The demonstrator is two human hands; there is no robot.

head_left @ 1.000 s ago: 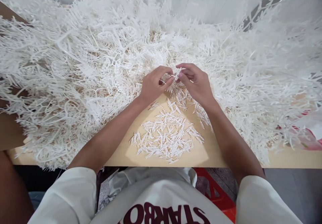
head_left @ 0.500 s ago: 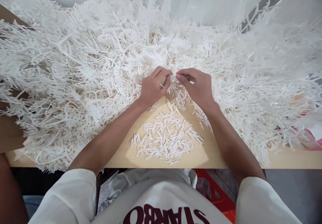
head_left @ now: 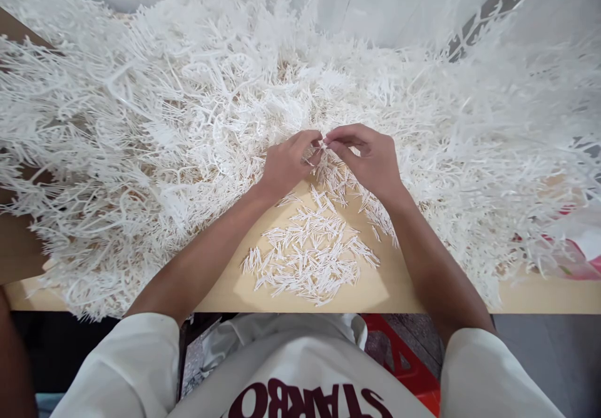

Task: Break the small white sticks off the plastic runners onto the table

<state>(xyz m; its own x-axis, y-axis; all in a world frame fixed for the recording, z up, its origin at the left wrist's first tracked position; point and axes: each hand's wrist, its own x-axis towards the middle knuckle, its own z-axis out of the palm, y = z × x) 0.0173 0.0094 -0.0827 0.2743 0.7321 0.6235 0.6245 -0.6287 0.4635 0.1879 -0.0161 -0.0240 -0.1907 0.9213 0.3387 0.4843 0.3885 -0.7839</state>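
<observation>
Thin white branched plastic pieces form a large heap over the table. At the heap's front edge, my left hand is closed, with a small white piece between thumb and fingers. My right hand pinches at the same spot, its fingertips almost touching the left ones; the small white bit there is partly hidden by the fingers. Below both hands, a loose pile of short white sticks lies on the bare wood between my forearms.
A clear plastic bag with red and pink parts lies at the right. Another person's arm shows at the lower left. Under the table edge stands a red plastic object. A grey metal bar rises behind the heap.
My fingertips have drawn closer together, and the right hand has shifted slightly left. More of the small white piece shows between them. The other person's arm at the left has moved slightly.
</observation>
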